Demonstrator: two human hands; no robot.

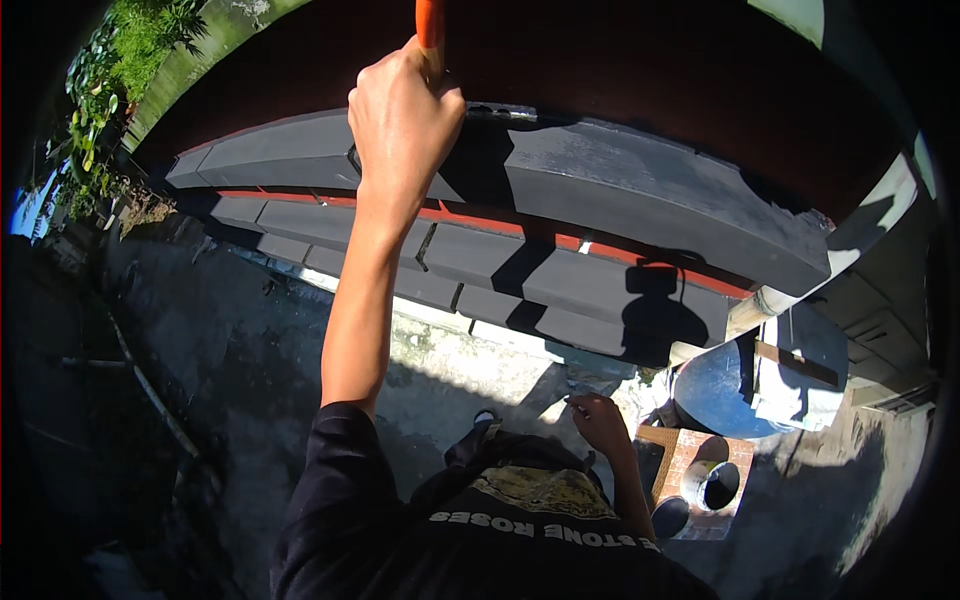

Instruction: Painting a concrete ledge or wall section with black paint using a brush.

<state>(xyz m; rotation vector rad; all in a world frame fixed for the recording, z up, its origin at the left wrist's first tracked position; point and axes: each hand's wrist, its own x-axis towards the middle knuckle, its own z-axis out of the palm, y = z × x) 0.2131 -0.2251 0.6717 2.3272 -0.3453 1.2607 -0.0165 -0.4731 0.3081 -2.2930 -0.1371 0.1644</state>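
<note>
My left hand (405, 120) is raised at the top middle, its fingers closed round a paintbrush (430, 22) whose wooden handle ends in orange. The handle points up; the brush's head is hidden behind the hand. This hand is over the upper dark grey ledge (630, 180), below a dark red wall (620, 70). Lower down, my right hand (600, 422) hangs in shade close to my body, fingers curled. A small dark tip shows at its fingers; what it holds, if anything, cannot be made out.
More grey ledges (480, 262) run below, with a red strip between. At the right stand a blue barrel (710, 395), a white pipe (760, 308) and an open can (715, 488) on a brick-patterned box (735, 455). Leafy plants (150, 40) grow at the upper left.
</note>
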